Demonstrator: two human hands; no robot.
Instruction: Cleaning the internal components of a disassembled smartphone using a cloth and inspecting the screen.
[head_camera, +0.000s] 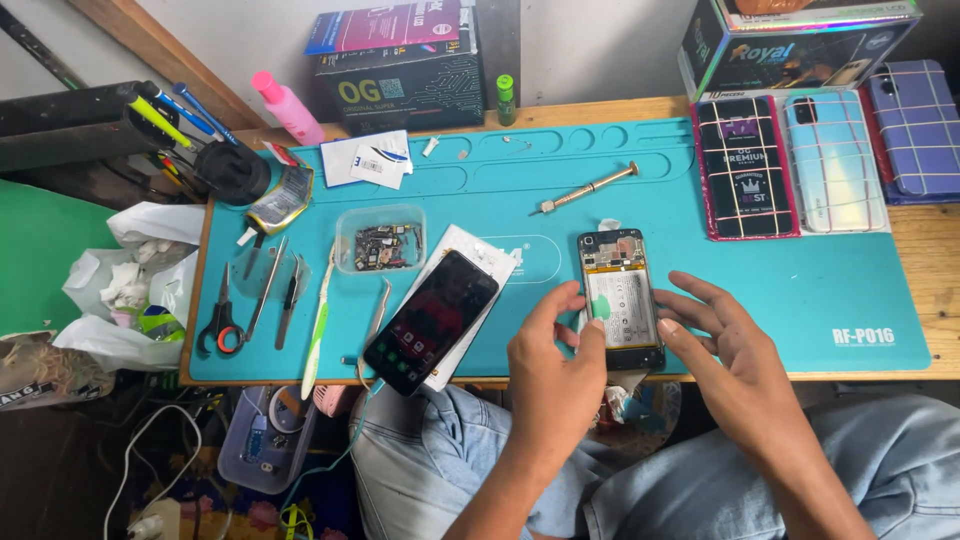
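An opened phone (622, 296) lies face down on the teal work mat (800, 270), its battery and board exposed. My left hand (555, 365) touches its left edge, thumb and forefinger pinched at a small green tab on the battery. My right hand (725, 350) rests beside the phone's right edge, fingers spread and fingertips touching the frame. A second phone (432, 320) with a dark screen lies tilted on white paper to the left, a cable at its lower end.
A screwdriver (585, 188) lies on the mat behind the phone. A clear tray of small parts (380, 240), tweezers, scissors (222, 322) and a toothbrush sit at left. Phone cases (835, 160) and boxes line the back and right. My knees in jeans are below the table edge.
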